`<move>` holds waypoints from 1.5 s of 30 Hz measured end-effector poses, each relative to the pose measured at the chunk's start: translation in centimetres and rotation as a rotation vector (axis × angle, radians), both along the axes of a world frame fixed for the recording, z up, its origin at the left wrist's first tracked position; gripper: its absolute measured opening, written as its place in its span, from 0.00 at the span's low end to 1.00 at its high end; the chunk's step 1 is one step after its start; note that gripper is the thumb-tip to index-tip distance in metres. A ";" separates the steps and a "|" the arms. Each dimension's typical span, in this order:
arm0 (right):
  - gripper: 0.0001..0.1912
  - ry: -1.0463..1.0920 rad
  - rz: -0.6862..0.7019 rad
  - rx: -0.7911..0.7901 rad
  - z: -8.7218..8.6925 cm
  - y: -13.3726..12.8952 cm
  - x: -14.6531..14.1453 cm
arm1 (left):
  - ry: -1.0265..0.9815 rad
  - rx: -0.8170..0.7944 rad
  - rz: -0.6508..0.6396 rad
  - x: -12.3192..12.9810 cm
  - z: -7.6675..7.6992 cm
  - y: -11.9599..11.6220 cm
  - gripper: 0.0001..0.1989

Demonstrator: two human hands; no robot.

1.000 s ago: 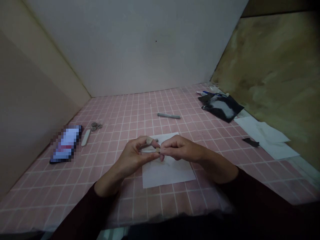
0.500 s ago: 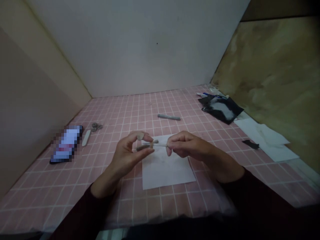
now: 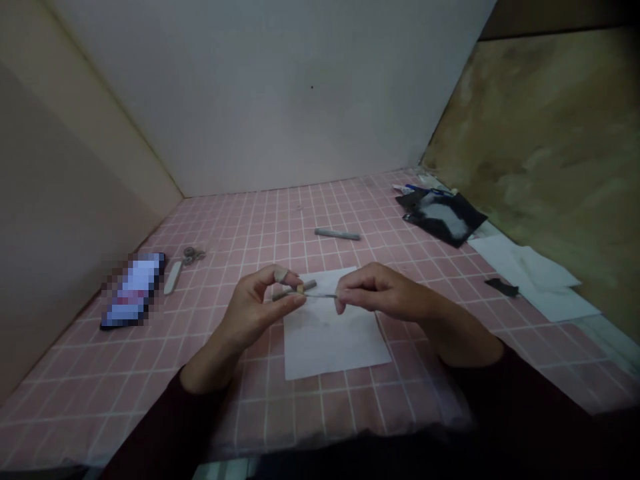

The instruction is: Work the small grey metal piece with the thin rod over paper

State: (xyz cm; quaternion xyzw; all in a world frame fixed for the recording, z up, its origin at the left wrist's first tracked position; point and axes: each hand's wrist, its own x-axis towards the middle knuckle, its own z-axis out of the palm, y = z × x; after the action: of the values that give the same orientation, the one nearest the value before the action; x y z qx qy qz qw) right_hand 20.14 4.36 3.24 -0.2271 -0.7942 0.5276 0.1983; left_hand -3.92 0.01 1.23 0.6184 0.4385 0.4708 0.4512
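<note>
Far left, a pixelated phone [image 3: 134,290] is lying on the pink grid mat [image 3: 235,233], w/ a white oblong strip [image 3: 173,277] just beside it and small metal scissors [image 3: 193,255] near its top end, though too small to be sure.

Moving right, the L hand [image 3: 250,308] is pinching a short grey rod [image 3: 286,293] btw thumb and fingers, grip clamped, rod held above a white paper sheet [image 3: 335,347]. A tan wrap [image 3: 281,274] is sitting on one L fingertip. A small cream piece [image 3: 300,289] is showing at the rod's middle, and its exact fit is too small to tell. A thin metal shaft [image 3: 325,295] is running from that spot to the R hand [image 3: 385,290], whose fingers are closed on it. The hands are apart, joined only via rod and shaft.

State so far: rod and shaft are meeting in midair, neither is on the paper, and a 2nd grey stick [image 3: 337,233] is lying on the mat beyond, not in hand.

Far right, a black pouch w/ white patch [image 3: 443,217] is lying by a blue pen [image 3: 425,189], then loose white papers [image 3: 543,283] w/ a black scrap [image 3: 501,287] on them.
</note>
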 end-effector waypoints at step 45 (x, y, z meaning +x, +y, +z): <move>0.20 0.067 -0.058 -0.133 -2.3 0.5 -0.5 | -0.123 -0.150 -0.091 0.0 -0.7 0.8 0.13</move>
State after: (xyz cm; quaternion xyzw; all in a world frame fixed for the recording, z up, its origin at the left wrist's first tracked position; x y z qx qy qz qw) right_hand 19.63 4.85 0.99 -0.2451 -0.7433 0.5806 0.2244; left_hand -3.96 0.78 0.52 0.5720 0.4154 0.4528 0.5433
